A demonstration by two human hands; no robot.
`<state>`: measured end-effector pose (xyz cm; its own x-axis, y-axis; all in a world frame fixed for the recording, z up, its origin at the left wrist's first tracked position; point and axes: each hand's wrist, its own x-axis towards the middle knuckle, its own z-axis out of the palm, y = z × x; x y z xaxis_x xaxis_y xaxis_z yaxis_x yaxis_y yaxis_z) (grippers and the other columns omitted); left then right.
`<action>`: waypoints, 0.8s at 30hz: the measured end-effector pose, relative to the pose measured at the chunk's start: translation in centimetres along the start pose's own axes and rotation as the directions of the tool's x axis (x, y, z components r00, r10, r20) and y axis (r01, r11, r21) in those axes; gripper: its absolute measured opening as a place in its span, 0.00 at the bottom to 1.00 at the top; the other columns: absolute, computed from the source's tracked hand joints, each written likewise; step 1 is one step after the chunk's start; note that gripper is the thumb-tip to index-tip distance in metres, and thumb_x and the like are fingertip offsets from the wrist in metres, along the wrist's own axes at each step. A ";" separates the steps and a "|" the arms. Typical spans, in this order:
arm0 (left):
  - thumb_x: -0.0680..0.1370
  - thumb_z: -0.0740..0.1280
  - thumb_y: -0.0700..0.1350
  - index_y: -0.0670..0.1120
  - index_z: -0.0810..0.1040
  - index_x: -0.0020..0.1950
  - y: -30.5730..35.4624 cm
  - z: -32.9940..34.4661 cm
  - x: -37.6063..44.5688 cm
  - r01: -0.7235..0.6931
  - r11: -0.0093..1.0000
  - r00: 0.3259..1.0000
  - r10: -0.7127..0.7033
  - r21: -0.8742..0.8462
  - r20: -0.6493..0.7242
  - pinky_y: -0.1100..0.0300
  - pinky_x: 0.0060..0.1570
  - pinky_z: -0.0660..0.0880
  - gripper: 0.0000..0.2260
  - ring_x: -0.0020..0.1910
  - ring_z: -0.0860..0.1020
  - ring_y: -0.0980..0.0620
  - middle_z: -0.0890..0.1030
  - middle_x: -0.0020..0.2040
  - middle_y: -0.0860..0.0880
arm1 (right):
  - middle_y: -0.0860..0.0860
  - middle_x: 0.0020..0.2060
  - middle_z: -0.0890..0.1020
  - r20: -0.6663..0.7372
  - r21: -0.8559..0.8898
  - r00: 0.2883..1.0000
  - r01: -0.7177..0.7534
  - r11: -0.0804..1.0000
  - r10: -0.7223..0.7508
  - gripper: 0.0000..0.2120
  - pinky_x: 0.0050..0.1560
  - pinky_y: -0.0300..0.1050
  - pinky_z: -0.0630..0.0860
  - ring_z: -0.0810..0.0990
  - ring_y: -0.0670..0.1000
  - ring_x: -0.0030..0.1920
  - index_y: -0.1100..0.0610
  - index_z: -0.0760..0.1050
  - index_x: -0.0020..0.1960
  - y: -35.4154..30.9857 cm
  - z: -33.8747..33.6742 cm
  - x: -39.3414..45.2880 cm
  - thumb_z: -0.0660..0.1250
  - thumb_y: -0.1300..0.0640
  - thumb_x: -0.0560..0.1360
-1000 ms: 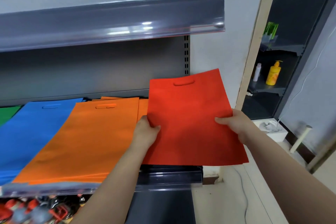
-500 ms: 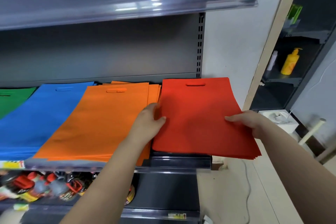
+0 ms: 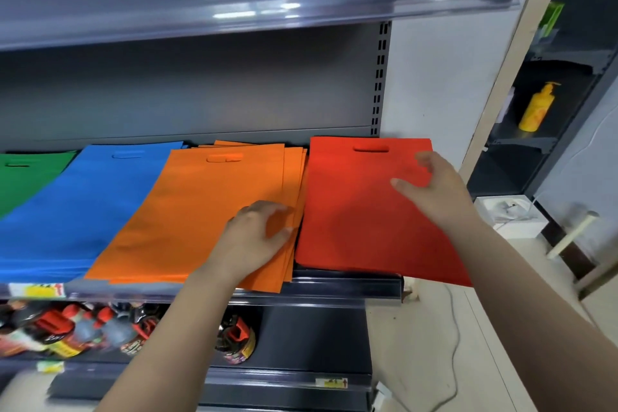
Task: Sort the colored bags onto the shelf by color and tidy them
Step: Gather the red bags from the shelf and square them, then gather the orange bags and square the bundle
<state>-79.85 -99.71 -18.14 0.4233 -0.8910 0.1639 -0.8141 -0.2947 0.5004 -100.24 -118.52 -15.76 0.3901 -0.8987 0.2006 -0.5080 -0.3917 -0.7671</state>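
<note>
Low in the middle of the frame, the left hand point(image 3: 257, 237) rests on the right edge of the orange bags point(image 3: 200, 211), its fingers loosely spread and curled slightly at that edge, with the thumb tip just beside the red bags point(image 3: 361, 211). Right of centre, the right hand point(image 3: 434, 191) lies over the red bags' upper right part, fingers apart and fairly straight, gripping nothing. Red, orange, blue point(image 3: 77, 207) and green bags point(image 3: 26, 177) lie flat side by side on the shelf point(image 3: 351, 288), long axes running front to back, handle cut-outs toward the back panel.
</note>
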 end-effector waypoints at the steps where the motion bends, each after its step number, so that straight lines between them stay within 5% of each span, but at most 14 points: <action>1: 0.73 0.63 0.61 0.52 0.73 0.65 -0.3 -0.6 -0.5 -0.017 1.000 1.000 0.017 0.000 0.015 0.57 0.65 0.66 0.24 0.65 0.70 0.53 0.74 0.65 0.55 | 0.53 0.65 0.73 0.039 -0.011 0.996 0.081 0.997 -0.080 0.28 0.65 0.45 0.66 0.71 0.53 0.66 0.57 0.68 0.68 -1.2 0.8 -0.7 0.72 0.52 0.72; 5: 0.61 0.59 0.77 0.60 0.69 0.67 -2.5 -2.9 -3.1 -0.098 0.995 0.987 0.099 -0.013 0.127 0.52 0.69 0.62 0.39 0.69 0.65 0.58 0.69 0.67 0.62 | 0.50 0.62 0.74 0.236 -0.003 0.927 0.300 0.954 -0.291 0.24 0.63 0.44 0.68 0.72 0.49 0.63 0.54 0.70 0.66 -5.0 4.6 -3.4 0.71 0.52 0.72; 9: 0.59 0.62 0.73 0.61 0.60 0.73 -4.4 -3.1 -5.3 -0.217 0.953 0.957 0.166 0.210 0.238 0.60 0.68 0.53 0.44 0.72 0.56 0.61 0.61 0.72 0.64 | 0.48 0.65 0.73 0.399 -0.140 0.873 0.361 0.922 -0.281 0.21 0.65 0.52 0.68 0.71 0.49 0.65 0.50 0.69 0.66 -5.7 7.8 -4.8 0.67 0.49 0.75; 12: 0.66 0.71 0.59 0.56 0.68 0.70 -5.6 -2.6 -5.5 -0.252 0.914 0.964 0.207 0.318 0.170 0.51 0.66 0.65 0.33 0.68 0.68 0.52 0.70 0.69 0.57 | 0.49 0.62 0.75 0.348 -0.208 0.905 0.329 0.921 -0.245 0.18 0.64 0.53 0.68 0.73 0.52 0.63 0.51 0.72 0.64 -5.2 8.8 -5.1 0.66 0.49 0.75; 14: 0.63 0.70 0.52 0.52 0.78 0.61 -6.5 -2.9 -5.2 -0.300 0.903 0.954 0.283 0.308 0.100 0.50 0.50 0.78 0.25 0.55 0.80 0.48 0.80 0.58 0.53 | 0.50 0.60 0.76 0.283 -0.272 0.938 0.278 0.921 -0.199 0.17 0.63 0.53 0.69 0.73 0.54 0.61 0.51 0.73 0.62 -4.8 9.0 -5.1 0.66 0.49 0.75; 19: 0.74 0.62 0.53 0.46 0.81 0.52 -7.5 -3.4 -3.9 -0.342 0.888 0.926 0.373 0.308 -0.049 0.58 0.30 0.76 0.15 0.37 0.83 0.47 0.84 0.44 0.49 | 0.50 0.58 0.76 0.279 -0.410 0.957 0.193 0.891 -0.079 0.15 0.62 0.52 0.67 0.72 0.55 0.62 0.49 0.75 0.61 -4.0 9.4 -5.3 0.65 0.47 0.75; 24: 0.80 0.62 0.44 0.38 0.76 0.56 -7.7 -4.2 -2.2 -0.119 0.989 0.963 0.137 0.088 -0.231 0.51 0.35 0.69 0.11 0.37 0.78 0.35 0.80 0.38 0.36 | 0.49 0.57 0.76 0.267 -0.404 0.963 0.146 0.903 -0.037 0.13 0.61 0.56 0.69 0.73 0.55 0.61 0.48 0.77 0.56 -4.1 9.6 -5.3 0.68 0.48 0.73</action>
<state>-72.84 -94.07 -18.80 0.3883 -0.8190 0.4224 -0.8906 -0.2158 0.4004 -92.81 -110.28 -19.51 0.5991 -0.7985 0.0591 -0.7119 -0.5650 -0.4171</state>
